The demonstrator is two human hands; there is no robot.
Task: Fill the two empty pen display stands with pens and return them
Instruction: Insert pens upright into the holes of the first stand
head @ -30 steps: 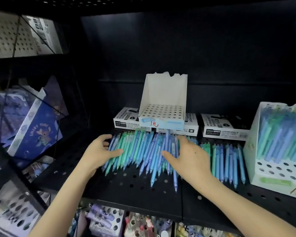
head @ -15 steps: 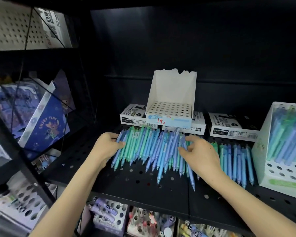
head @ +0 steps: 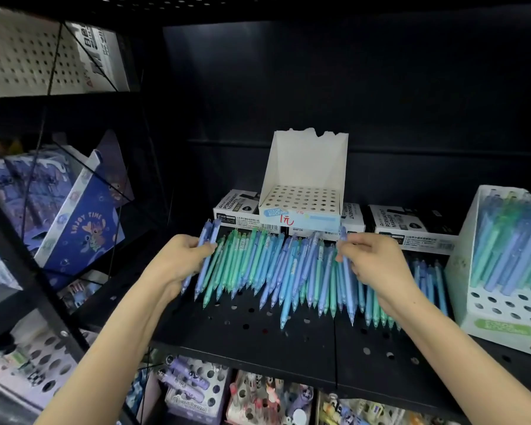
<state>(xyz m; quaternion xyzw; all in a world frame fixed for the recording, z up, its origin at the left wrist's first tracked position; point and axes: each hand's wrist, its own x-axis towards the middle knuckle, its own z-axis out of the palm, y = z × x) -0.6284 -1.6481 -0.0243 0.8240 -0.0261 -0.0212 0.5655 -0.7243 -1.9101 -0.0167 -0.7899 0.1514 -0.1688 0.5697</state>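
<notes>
halfway at best, by the look of it. white stand at far right (head: 503, 302) already carrying blue and green pens in its rear rows, front holes bare, right edge cut off by the frame, so fullness impossible to settle. second stand (head: 302, 197), perforated deck with a torn back flap, perched on the permanent marker boxes (head: 238, 210) at the back of the shelf, not one pen in it. loose pens (head: 276, 268) fanned across the black perforated shelf (head: 258, 338) in front of that empty stand, tips toward the shelf edge.

left hand (head: 178, 262) curled around a couple of blue pens at the left end of the fan, thumb pressed over the barrels. right hand (head: 377, 265) pinching a single blue pen near its clip end between thumb and fingertips, other fingers loosely bent. left to do, judging from this: loading the empty stand, topping up the right one if needed, putting both back.

more pens lying behind the right wrist, count unclear. lower shelf goods blurred. price label on the stand front only partly legible.
</notes>
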